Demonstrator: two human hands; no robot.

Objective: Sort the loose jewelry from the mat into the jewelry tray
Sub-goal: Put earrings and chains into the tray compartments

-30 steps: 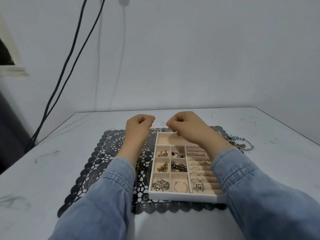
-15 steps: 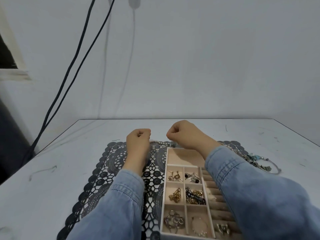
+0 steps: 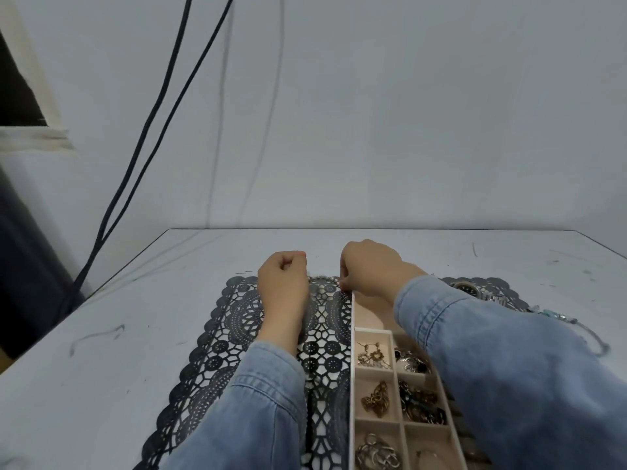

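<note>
Black openwork plastic, cut like lace, forms the mat (image 3: 217,337) on a pale, scuffed table (image 3: 118,300), seen from above by the person working there. A white jewelry tray (image 3: 353,368) with beige lining lies on the right half of the mat, its small compartments already holding earrings, chains and rings; its far compartment looks bare where the arm does not cover it. Both hands, in denim sleeves, have come down over the last second from above the tray to the far edge of the mat, just beyond the tray's far left corner. A thin pale beaded strand (image 3: 324,280) now lies stretched on the mat between them. The right hand (image 3: 371,269) has its fingers curled, and its fingertips (image 3: 343,283) pinch the strand's right end beside the tray corner. The left hand (image 3: 283,286) is curled into a loose fist at the strand's other end; whether it grips the strand is hidden behind its knuckles. This suggests the strand is the piece being handled next, perhaps being straightened or gathered before going into the tray. More remains to sort: a wristwatch (image 3: 467,288) on the mat's far right, and a blue bracelet (image 3: 551,314) near the mat's right edge, both outside the tray.
</note>
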